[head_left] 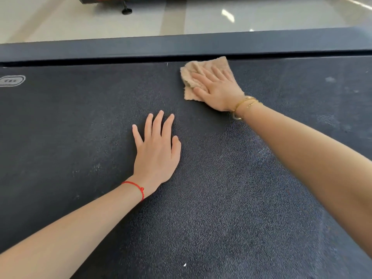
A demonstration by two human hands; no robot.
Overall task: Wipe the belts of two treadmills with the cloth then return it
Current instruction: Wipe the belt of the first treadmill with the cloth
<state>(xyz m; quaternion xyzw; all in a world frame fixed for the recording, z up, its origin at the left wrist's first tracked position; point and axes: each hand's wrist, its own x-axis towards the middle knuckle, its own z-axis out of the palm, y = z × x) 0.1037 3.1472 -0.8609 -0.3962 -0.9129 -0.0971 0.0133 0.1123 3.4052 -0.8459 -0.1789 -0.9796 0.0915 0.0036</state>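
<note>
Flat under right fingers (209,74), cloth (198,66)

Single view, head-mounted, wide-angle. Looks forward and steeply down across the belt (100,137), from close above it; belt fills most of the frame. Both forearms enter from the bottom edge, left hand (156,152) near centre, right hand (218,91) further out, upper right. Far side rail (181,46) runs across the upper frame, slightly bowed by the lens. Beyond it, a strip of floor (261,15) along the top edge. No second view, so no overlap.
</note>
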